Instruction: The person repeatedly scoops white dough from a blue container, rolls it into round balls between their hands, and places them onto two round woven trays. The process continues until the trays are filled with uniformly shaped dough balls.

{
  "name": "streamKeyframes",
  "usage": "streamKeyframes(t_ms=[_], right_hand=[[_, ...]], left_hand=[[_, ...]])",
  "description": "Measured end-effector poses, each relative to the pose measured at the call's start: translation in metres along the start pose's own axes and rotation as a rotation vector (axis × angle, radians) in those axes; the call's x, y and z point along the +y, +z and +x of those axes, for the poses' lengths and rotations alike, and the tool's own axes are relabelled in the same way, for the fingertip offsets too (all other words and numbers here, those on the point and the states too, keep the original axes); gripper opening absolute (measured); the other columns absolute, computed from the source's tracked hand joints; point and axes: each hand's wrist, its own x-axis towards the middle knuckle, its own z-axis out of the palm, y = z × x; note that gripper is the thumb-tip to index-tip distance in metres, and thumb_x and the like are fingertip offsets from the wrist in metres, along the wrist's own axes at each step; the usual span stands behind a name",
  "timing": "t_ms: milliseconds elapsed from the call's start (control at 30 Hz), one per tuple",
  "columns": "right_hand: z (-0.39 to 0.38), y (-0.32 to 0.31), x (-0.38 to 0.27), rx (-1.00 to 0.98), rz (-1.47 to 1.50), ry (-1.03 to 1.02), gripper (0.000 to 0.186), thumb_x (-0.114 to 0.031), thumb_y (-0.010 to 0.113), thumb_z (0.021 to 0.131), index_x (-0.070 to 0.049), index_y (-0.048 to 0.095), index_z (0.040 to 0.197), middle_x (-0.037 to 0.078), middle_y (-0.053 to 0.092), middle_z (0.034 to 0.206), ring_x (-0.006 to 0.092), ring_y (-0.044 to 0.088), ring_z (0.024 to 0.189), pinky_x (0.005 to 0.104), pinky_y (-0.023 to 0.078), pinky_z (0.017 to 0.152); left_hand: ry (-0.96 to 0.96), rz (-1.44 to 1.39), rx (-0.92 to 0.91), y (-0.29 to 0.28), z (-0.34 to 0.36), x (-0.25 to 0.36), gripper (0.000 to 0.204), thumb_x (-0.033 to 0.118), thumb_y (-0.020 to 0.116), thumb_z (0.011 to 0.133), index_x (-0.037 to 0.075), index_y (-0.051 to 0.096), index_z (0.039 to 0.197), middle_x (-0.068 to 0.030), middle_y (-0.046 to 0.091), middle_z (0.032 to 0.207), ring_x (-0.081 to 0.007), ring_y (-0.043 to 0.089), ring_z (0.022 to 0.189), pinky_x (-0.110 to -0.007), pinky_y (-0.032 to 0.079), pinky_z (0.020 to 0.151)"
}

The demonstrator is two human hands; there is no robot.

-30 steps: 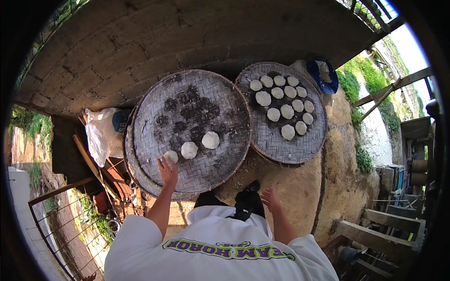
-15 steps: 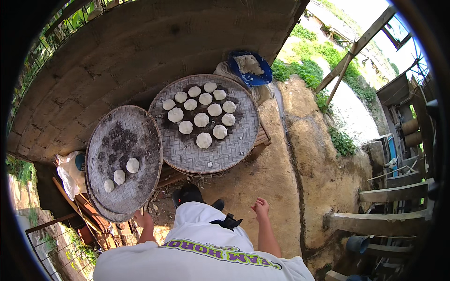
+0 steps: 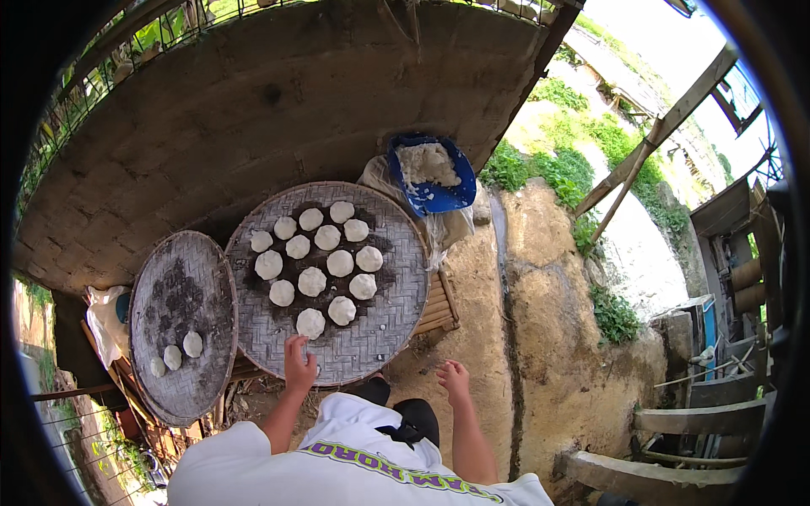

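Observation:
Rough white lumps, like balls of dough or pressed paste, sit on a large round woven tray [image 3: 396, 295]. The nearest white lump [image 3: 310, 324] lies just beyond the fingertips of my left hand [image 3: 299, 365]. That hand is over the tray's near edge, thumb and fingers apart, nothing in it; whether a fingertip touches the lump I cannot tell. My right hand [image 3: 454, 379] hangs over the ground to the right of the tray, fingers loosely apart and without anything. On the left a second woven tray [image 3: 156, 291] stands tilted, carrying 3 white lumps [image 3: 192, 344].
Behind the big tray, a blue basin [image 3: 460, 194] holds crumbly white mass on pale sacking. A block wall [image 3: 211, 118] rises at the back. Bamboo slats [image 3: 437, 308] support the tray. A groove runs through the earthen ground [image 3: 574, 388]; wooden beams [image 3: 700, 422] stand at right.
My left hand has left the left tray's lower rim and reached in over the big tray. My right hand stays over the ground, empty. The whole view has shifted.

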Motion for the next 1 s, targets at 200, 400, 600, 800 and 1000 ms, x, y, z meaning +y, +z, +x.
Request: streamKeyframes(t_ms=[200, 400, 600, 800, 1000], right_hand=[[0.093, 0.002, -0.082, -0.050, -0.032, -0.090, 0.023, -0.022, 0.059, 0.102, -0.008, 0.065, 0.119, 0.005, 0.070, 0.102, 0.0141, 0.067, 0.086, 0.0297, 0.053, 0.069], [0.265, 0.056, -0.226, -0.107, -0.305, -0.548, 0.029, -0.019, 0.061, 0.100, -0.002, 0.067, 0.123, 0.010, 0.071, 0.103, 0.0207, 0.066, 0.090, 0.0352, 0.053, 0.081], [0.449, 0.193, -0.391, 0.025, -0.668, -1.191, 0.044, -0.010, 0.059, 0.094, 0.002, 0.054, 0.135, 0.024, 0.054, 0.134, 0.0414, 0.054, 0.124, 0.0451, 0.046, 0.104], [0.546, 0.265, -0.436, 0.188, -1.064, -1.438, 0.046, -0.016, 0.063, 0.091, -0.005, 0.056, 0.135, 0.015, 0.053, 0.140, 0.0330, 0.045, 0.137, 0.0478, 0.044, 0.108], [0.537, 0.191, -0.417, -0.332, -1.255, -1.344, 0.042, -0.015, 0.069, 0.082, -0.010, 0.062, 0.123, 0.009, 0.058, 0.128, 0.0306, 0.051, 0.126, 0.0494, 0.045, 0.101]], left_hand=[[-0.121, -0.197, 0.068, 0.088, 0.084, 0.063, 0.037, -0.003, 0.059, 0.085, 0.002, 0.056, 0.122, -0.0138, 0.052, 0.126, -0.0204, 0.060, 0.101, -0.031, 0.052, 0.078], [-0.314, -0.240, 0.087, 0.139, 0.092, 0.091, 0.034, -0.003, 0.059, 0.087, 0.003, 0.056, 0.120, -0.0134, 0.055, 0.121, -0.0201, 0.062, 0.095, -0.033, 0.053, 0.075], [-0.750, -0.232, 0.094, 0.185, 0.093, 0.108, 0.028, -0.002, 0.057, 0.093, 0.000, 0.052, 0.121, -0.0120, 0.058, 0.115, -0.0183, 0.066, 0.093, -0.033, 0.051, 0.078], [-0.636, -0.233, 0.160, 0.219, 0.107, 0.134, 0.027, -0.003, 0.054, 0.095, 0.000, 0.050, 0.122, -0.0098, 0.061, 0.103, -0.0186, 0.066, 0.093, -0.032, 0.050, 0.081], [-0.731, -0.203, 0.199, 0.225, 0.126, 0.142, 0.025, -0.004, 0.054, 0.096, 0.000, 0.052, 0.120, -0.0099, 0.063, 0.097, -0.0141, 0.062, 0.088, -0.028, 0.048, 0.081]])
